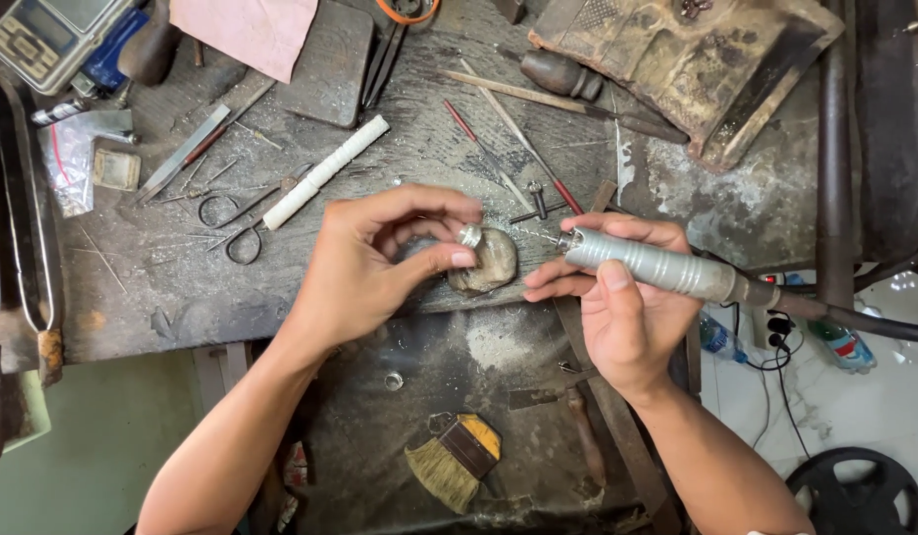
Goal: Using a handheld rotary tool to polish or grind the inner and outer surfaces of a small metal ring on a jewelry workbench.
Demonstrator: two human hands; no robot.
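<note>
A: Left hand (380, 260) pinching ring (470, 236), resting on peg (487, 263), centre bench (172, 287).
B: Right hand (617, 297) wrapped round drill (657, 266), bit pointing nine o'clock at ring. Brush (454, 461) at six.

My left hand (365, 263) and right hand (617, 297) are bare, forearms uncovered, no rings, watch or gloves.

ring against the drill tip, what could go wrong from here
1. The left hand pinches the small silver ring with bare fingertips right beside the thin bit of the rotary tool; a slip could nick them.
2. The ring is held only by fingers over the worn bench peg, so it might twist or fly loose.
3. The right hand grips the tool well behind its tip, so the bit may wander.
</note>
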